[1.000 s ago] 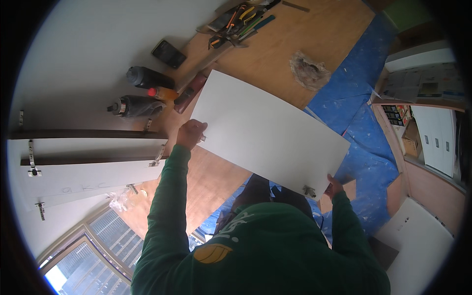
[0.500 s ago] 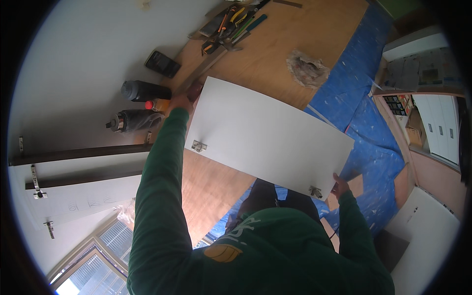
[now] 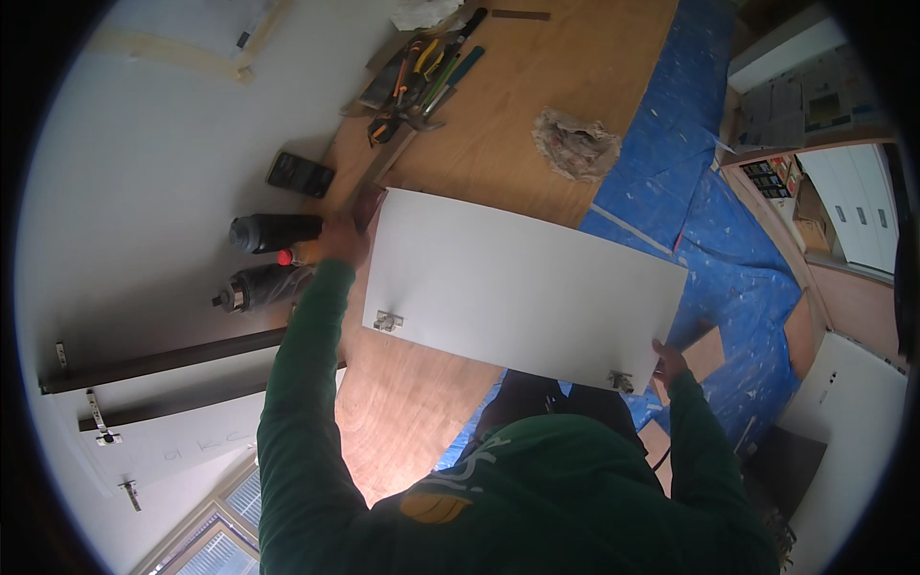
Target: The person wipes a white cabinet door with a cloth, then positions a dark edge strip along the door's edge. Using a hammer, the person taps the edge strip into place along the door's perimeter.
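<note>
A white cabinet door (image 3: 522, 278) lies across in front of me, with a metal hinge (image 3: 387, 321) near its left end and a second hinge (image 3: 621, 381) near its right end. My right hand (image 3: 671, 363) grips the door's right edge by the near corner, thumb on the upper face. At the opposite end, my left hand (image 3: 343, 240) is closed at the left edge; its fingers are partly hidden. Beside that hand is a dark reddish thing (image 3: 368, 205) whose kind I cannot make out.
Left of the door stand two dark bottles (image 3: 273, 233), a red-capped bottle (image 3: 303, 253) and a black phone-like device (image 3: 300, 174). Hand tools (image 3: 420, 86) and a crumpled rag (image 3: 577, 146) lie on the plywood (image 3: 489, 115). Blue sheeting (image 3: 714, 225) covers the right side.
The door sits a little lower in the picture and slopes less, both hands staying at its ends. My view has also shifted, moving the surroundings.
</note>
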Action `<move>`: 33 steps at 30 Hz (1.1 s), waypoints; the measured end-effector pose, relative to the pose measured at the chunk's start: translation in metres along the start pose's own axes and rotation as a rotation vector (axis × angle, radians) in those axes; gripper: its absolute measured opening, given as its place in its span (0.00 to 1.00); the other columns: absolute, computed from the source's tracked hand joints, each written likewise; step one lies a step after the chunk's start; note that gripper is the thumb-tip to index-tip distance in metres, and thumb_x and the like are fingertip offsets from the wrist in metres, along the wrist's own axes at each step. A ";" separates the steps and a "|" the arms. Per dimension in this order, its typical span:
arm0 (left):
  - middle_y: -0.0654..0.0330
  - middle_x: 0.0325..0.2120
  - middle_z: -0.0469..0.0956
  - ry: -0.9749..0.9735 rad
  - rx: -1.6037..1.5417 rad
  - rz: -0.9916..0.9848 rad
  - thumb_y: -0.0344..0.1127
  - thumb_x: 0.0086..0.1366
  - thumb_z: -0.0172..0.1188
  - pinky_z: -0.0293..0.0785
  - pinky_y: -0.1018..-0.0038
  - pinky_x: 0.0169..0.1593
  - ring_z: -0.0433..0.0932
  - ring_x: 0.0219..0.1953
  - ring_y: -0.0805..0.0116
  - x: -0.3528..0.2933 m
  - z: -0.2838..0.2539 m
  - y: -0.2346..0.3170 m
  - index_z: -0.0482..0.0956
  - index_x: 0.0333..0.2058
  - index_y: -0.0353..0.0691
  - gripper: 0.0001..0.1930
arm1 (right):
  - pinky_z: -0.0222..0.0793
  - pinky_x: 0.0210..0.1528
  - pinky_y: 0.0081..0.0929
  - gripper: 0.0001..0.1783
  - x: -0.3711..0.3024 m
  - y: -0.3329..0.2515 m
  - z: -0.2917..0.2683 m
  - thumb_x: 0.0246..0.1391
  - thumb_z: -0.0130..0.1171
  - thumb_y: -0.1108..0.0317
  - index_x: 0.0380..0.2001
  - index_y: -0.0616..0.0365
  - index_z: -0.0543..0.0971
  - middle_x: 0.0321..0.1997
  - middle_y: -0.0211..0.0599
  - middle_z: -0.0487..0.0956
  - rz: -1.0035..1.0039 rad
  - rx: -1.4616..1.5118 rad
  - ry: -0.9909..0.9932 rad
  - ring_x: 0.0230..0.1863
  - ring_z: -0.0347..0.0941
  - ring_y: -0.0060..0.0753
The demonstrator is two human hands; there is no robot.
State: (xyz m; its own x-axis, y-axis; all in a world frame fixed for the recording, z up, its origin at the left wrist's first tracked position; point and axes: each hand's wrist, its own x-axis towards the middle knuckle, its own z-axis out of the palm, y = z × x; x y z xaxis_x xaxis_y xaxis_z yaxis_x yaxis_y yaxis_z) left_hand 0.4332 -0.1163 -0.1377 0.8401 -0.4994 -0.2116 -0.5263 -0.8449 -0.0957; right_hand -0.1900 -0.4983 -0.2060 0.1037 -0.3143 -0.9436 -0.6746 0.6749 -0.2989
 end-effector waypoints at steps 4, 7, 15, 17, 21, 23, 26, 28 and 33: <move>0.49 0.45 0.76 0.110 0.013 0.324 0.41 0.58 0.68 0.75 0.55 0.53 0.76 0.50 0.48 0.028 -0.046 0.061 0.73 0.47 0.35 0.23 | 0.71 0.52 0.46 0.29 0.001 0.005 -0.001 0.61 0.61 0.45 0.54 0.55 0.74 0.50 0.38 0.80 0.011 0.026 0.018 0.49 0.78 0.39; 0.52 0.44 0.76 0.135 0.009 0.485 0.40 0.59 0.66 0.73 0.56 0.53 0.76 0.50 0.51 0.068 -0.041 0.114 0.74 0.46 0.38 0.19 | 0.71 0.52 0.46 0.28 0.004 0.004 -0.001 0.61 0.60 0.45 0.53 0.55 0.75 0.49 0.38 0.80 0.000 0.034 0.015 0.48 0.78 0.39; 0.56 0.47 0.76 0.079 0.169 0.538 0.34 0.63 0.58 0.70 0.58 0.57 0.75 0.54 0.55 0.156 -0.017 0.218 0.75 0.50 0.42 0.16 | 0.71 0.52 0.42 0.26 -0.004 -0.002 0.001 0.61 0.62 0.47 0.53 0.55 0.75 0.48 0.37 0.80 0.020 0.019 0.018 0.47 0.78 0.37; 0.55 0.49 0.75 0.042 0.204 0.527 0.34 0.63 0.58 0.69 0.58 0.59 0.75 0.55 0.55 0.164 -0.013 0.223 0.74 0.53 0.41 0.18 | 0.71 0.53 0.42 0.26 -0.006 -0.003 0.001 0.62 0.62 0.47 0.53 0.55 0.75 0.48 0.37 0.80 0.018 0.025 0.018 0.47 0.78 0.38; 0.56 0.52 0.75 0.337 -0.061 0.414 0.38 0.62 0.62 0.69 0.57 0.59 0.74 0.56 0.55 0.155 0.012 0.200 0.73 0.55 0.41 0.23 | 0.71 0.54 0.42 0.26 -0.002 -0.009 0.001 0.62 0.61 0.48 0.54 0.56 0.75 0.49 0.38 0.81 0.014 0.011 0.006 0.49 0.77 0.39; 0.54 0.57 0.73 0.511 -0.278 0.328 0.40 0.61 0.64 0.68 0.56 0.61 0.73 0.58 0.52 0.122 0.008 0.202 0.71 0.59 0.40 0.28 | 0.70 0.54 0.42 0.26 0.000 -0.006 0.001 0.63 0.60 0.49 0.54 0.57 0.75 0.48 0.39 0.81 0.021 0.012 0.016 0.50 0.77 0.40; 0.51 0.56 0.74 0.379 -0.570 0.212 0.38 0.60 0.65 0.68 0.55 0.61 0.72 0.57 0.48 0.048 0.004 0.179 0.74 0.56 0.40 0.26 | 0.72 0.51 0.47 0.26 -0.003 -0.004 0.008 0.63 0.59 0.50 0.58 0.52 0.71 0.50 0.39 0.79 -0.020 0.016 0.024 0.50 0.77 0.42; 0.50 0.50 0.78 0.447 -0.693 0.145 0.35 0.60 0.65 0.71 0.55 0.58 0.74 0.54 0.46 -0.010 0.017 0.143 0.78 0.52 0.40 0.20 | 0.74 0.48 0.49 0.28 -0.003 -0.001 0.004 0.63 0.59 0.50 0.61 0.47 0.68 0.51 0.39 0.78 -0.041 0.006 0.015 0.50 0.77 0.43; 0.52 0.41 0.83 0.425 -0.851 -0.433 0.34 0.62 0.65 0.77 0.62 0.50 0.81 0.44 0.55 -0.121 0.052 0.023 0.82 0.46 0.37 0.14 | 0.70 0.54 0.49 0.27 -0.001 -0.007 0.003 0.62 0.61 0.50 0.59 0.47 0.71 0.50 0.36 0.79 0.012 0.028 0.018 0.53 0.75 0.41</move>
State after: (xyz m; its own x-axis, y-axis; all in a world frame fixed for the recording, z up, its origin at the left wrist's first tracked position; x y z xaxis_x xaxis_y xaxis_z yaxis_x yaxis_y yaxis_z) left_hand 0.3125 -0.0648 -0.1650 0.9985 -0.0089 0.0533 -0.0423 -0.7414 0.6697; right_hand -0.1832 -0.5009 -0.2032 0.0821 -0.3176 -0.9447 -0.6547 0.6975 -0.2914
